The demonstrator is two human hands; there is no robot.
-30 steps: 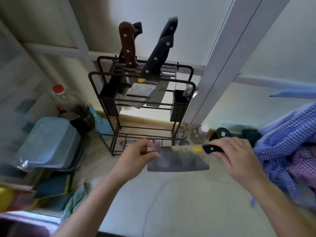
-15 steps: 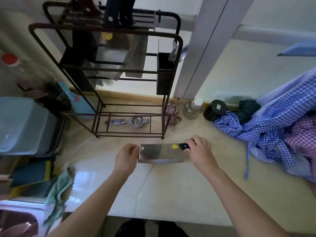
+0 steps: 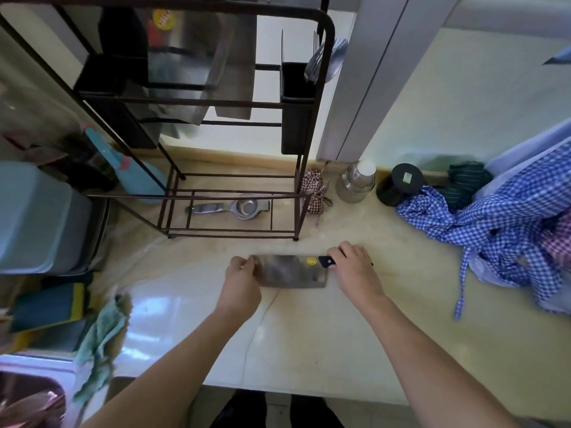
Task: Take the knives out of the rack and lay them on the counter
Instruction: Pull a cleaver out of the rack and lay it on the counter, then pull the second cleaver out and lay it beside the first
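Note:
A steel cleaver (image 3: 290, 271) with a yellow sticker and black handle lies flat on the pale counter (image 3: 324, 329), just in front of the dark wire rack (image 3: 312, 118). My right hand (image 3: 355, 268) grips its handle. My left hand (image 3: 242, 278) pinches the far end of the blade. Other cleaver blades (image 3: 204, 60) still hang in the rack's upper tier; their handles are out of view.
Under the rack lies a metal squeezer (image 3: 234, 208). A glass jar (image 3: 357, 180), a black tin (image 3: 400, 184) and blue checked cloth (image 3: 500, 220) sit to the right. A blue bin (image 3: 40, 217), a green rag (image 3: 99, 338) and a sink corner (image 3: 27, 400) are at left.
Both hands have brought the cleaver down from mid-air in front of the rack and it now rests flat on the counter. My view has tilted downward.

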